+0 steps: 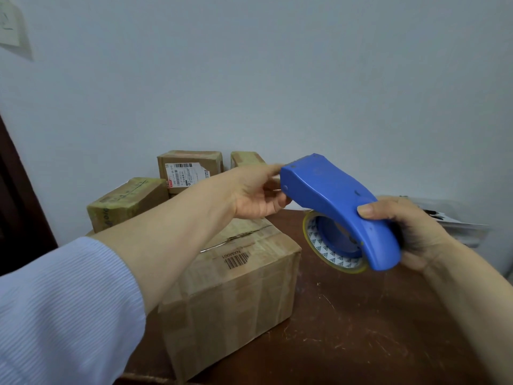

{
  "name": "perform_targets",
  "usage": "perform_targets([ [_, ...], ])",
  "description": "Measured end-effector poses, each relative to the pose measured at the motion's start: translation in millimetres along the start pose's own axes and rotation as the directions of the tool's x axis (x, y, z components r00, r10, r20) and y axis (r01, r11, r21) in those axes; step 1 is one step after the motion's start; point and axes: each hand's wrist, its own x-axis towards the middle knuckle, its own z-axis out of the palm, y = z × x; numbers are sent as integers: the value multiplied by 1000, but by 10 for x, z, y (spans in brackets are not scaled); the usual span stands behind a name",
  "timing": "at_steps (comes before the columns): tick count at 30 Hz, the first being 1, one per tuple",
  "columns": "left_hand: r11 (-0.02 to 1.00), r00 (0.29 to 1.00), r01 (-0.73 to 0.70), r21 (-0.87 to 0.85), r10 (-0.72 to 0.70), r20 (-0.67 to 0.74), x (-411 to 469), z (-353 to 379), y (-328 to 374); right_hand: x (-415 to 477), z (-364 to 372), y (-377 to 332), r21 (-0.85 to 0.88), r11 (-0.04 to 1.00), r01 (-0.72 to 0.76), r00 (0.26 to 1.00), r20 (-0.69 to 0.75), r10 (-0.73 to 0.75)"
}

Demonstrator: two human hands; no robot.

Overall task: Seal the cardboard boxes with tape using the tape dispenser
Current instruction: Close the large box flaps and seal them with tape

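Note:
I hold a blue tape dispenser [336,201] in the air above the table, to the right of a large cardboard box [236,284]. My right hand [408,232] grips its rear end, thumb on top. A roll of clear tape [330,245] sits under the blue shell. My left hand [255,193] reaches across the box and touches the dispenser's front end with curled fingers; whether it pinches tape is hidden. The box's top flaps meet at a ragged seam [238,237], with a barcode printed near it.
Three smaller cardboard boxes [127,201] [188,168] [245,158] stand behind the large one against the pale wall. The dark brown table [361,329] stretches to the right. Papers [449,218] lie at its far right edge. A dark door frame is on the left.

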Motion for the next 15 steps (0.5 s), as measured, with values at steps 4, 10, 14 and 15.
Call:
perform_targets([
  [4,987,993,38,-156,-20,116,-75,-50,29,-4,46,-27,58,998,8,1000,15,-9],
  [10,988,999,-17,-157,25,47,-44,-16,-9,18,51,16,148,989,4,1000,20,-7],
  [14,995,1000,-13,-99,14,14,-58,14,-4,3,47,30,156,988,-5,1000,12,3],
  [15,995,1000,-11,-96,12,7,-60,19,-5,-1,51,28,159,987,-5,1000,13,3],
])
